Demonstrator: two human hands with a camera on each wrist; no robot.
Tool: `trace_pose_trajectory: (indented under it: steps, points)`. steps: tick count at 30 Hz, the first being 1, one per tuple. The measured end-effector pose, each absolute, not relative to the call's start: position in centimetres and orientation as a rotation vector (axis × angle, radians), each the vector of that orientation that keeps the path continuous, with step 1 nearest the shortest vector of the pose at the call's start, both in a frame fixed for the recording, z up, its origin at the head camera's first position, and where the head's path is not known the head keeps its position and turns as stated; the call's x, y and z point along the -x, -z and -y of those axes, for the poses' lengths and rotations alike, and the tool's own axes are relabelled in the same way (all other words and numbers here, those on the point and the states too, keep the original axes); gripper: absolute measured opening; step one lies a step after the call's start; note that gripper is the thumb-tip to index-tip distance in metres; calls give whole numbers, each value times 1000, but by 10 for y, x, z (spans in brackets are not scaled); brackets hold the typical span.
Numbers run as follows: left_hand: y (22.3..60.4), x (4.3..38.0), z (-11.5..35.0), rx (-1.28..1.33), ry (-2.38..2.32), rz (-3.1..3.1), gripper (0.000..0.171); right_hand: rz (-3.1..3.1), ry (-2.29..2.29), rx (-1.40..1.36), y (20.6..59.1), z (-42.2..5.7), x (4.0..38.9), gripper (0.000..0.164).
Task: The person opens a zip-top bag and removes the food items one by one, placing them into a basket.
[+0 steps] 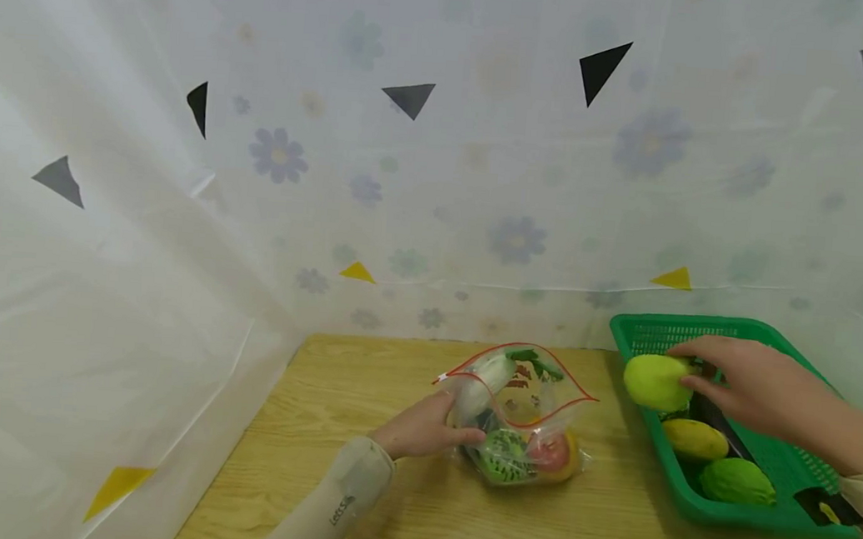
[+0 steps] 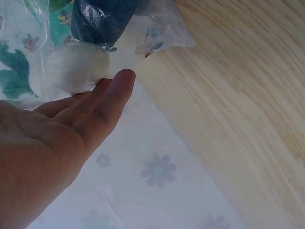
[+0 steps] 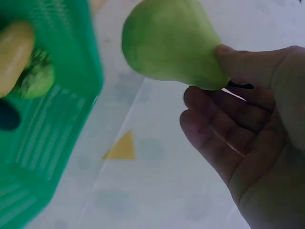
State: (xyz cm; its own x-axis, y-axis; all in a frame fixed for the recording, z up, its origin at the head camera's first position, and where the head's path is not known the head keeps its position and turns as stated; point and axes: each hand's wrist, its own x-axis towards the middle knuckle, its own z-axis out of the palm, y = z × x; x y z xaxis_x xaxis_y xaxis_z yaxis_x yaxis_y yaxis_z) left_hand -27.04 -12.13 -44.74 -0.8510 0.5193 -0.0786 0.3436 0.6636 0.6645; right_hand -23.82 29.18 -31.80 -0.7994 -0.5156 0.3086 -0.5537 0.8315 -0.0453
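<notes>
My right hand (image 1: 750, 384) pinches a green pear (image 3: 171, 43) near its stem end between thumb and fingers, above the left rim of the green basket (image 1: 685, 510). On the table, a clear zip bag (image 1: 530, 406) with a red seal stands with its mouth spread. Inside are a white vegetable (image 1: 487, 382) with green leaves, a bumpy green one (image 1: 503, 456), a reddish round fruit (image 1: 550, 450) and a dark blue item (image 2: 102, 21). My left hand (image 1: 424, 426) touches the bag's left side, its thumb in front. Its fingers (image 2: 102, 117) look straight in the left wrist view.
In the basket lie a yellow mango-like fruit (image 1: 693, 440), a ridged green vegetable (image 1: 738, 481) and a long dark piece (image 1: 721, 427). A dark item (image 1: 828, 508) sits at the front right rim. A flowered sheet (image 1: 420, 219) hangs behind the wooden table (image 1: 317, 395).
</notes>
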Motion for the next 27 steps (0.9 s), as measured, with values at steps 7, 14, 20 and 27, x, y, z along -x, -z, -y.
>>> trace_pose_trajectory:
  steps: [7,14,20,27]
  points:
    - [446,270,121,-693,-985,-2609,78,2988,-280,-759,347,-333,248,33]
    - [447,270,121,-672,-951,-2622,78,3059,-360,-787,360,-344,249,30]
    - [445,268,122,-670,-986,-2601,87,3086,-399,-854,362,-337,243,26]
    - [444,266,122,-685,-1000,-2583,93,3168,-446,-953,366,-333,235,28]
